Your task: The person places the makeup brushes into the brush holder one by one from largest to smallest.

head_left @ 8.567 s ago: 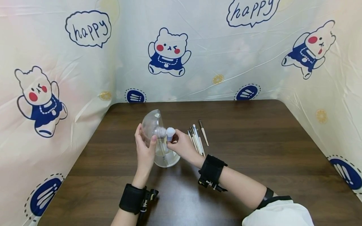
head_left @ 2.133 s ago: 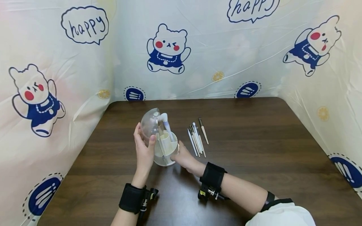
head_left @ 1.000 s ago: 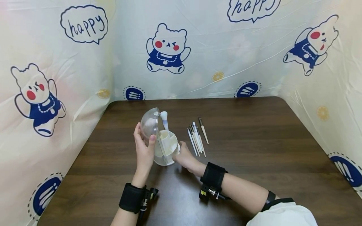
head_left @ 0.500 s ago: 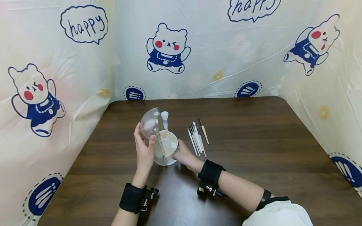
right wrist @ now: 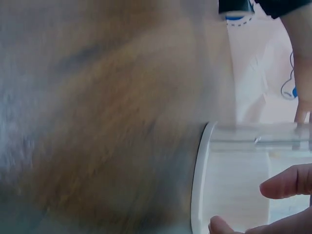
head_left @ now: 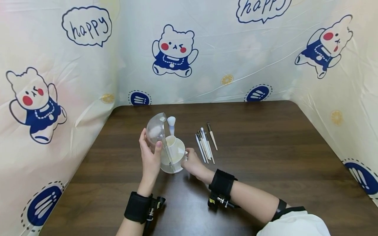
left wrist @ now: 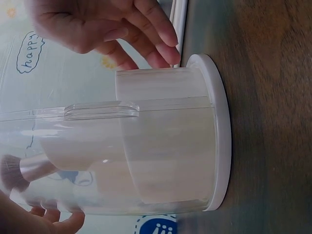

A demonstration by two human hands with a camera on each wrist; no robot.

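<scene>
My left hand (head_left: 150, 162) grips the clear domed cover (head_left: 155, 127) of a round makeup brush holder (left wrist: 168, 156), its thumb on the near side and fingers behind. The cover stands half round the holder, leaving the right side exposed. Inside, behind a small inner cup (head_left: 171, 141), one makeup brush (head_left: 171, 121) with pale bristles stands upright; its lower handle is hidden. At the holder's right side is my right hand (head_left: 194, 163), loosely bent fingers at the wall. Thumb and fingertips (right wrist: 285, 183) stand apart in the right wrist view; contact is hard to tell.
Several slim makeup brushes (head_left: 204, 146) lie side by side on the dark wooden table (head_left: 265, 164), right of the holder. Another brush (head_left: 212, 136) with dark bristles lies slightly apart. A printed curtain (head_left: 206, 49) hangs behind the table.
The thick brush, held by my right hand in the oldest frame, now stands in the holder. It has shifted from leaning at the right to upright at the back; my right hand lowered to the wall.
</scene>
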